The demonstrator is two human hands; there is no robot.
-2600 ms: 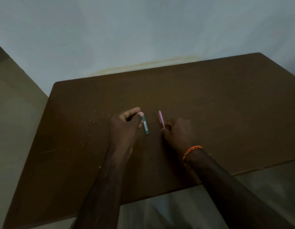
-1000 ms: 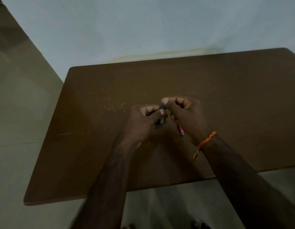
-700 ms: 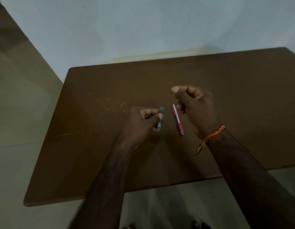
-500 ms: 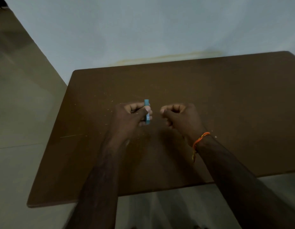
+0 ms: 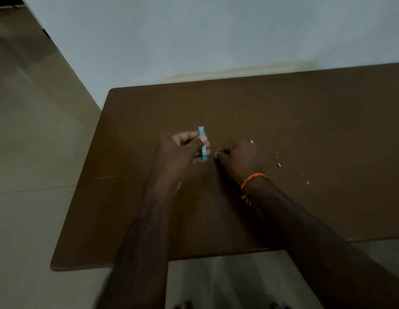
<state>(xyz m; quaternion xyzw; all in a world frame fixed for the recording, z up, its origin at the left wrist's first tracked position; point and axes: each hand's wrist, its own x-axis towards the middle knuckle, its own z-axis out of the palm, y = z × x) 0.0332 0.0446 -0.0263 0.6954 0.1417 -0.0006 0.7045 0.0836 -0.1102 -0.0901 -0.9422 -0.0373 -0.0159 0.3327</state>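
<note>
The right hand (image 5: 236,158) curls round a pale piece (image 5: 251,141), hiding all but its tip beyond the knuckles. The thumb of the left hand (image 5: 180,152) covers part of the blue stick (image 5: 204,153), whose print is too small to read. The table (image 5: 328,130) runs off the right edge, and the pale bits (image 5: 279,165) on it are too small to name.

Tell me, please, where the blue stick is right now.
Head view: the blue stick is pinched in the left hand above the table, just left of the right hand gripping a pen.
</note>
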